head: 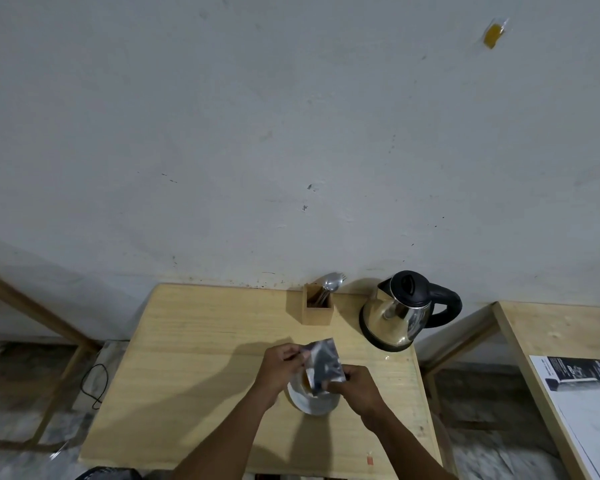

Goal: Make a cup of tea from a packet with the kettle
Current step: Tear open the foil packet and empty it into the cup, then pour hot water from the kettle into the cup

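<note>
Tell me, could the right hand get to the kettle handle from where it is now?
Probably yes, once it lets go. The right hand and left hand both grip the packet over the cup. The kettle stands beyond on the right, handle outward, bare table between.

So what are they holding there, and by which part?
A silvery tea packet, held over the white cup. The left hand pinches its upper left edge; the right hand grips its lower right corner.
</note>
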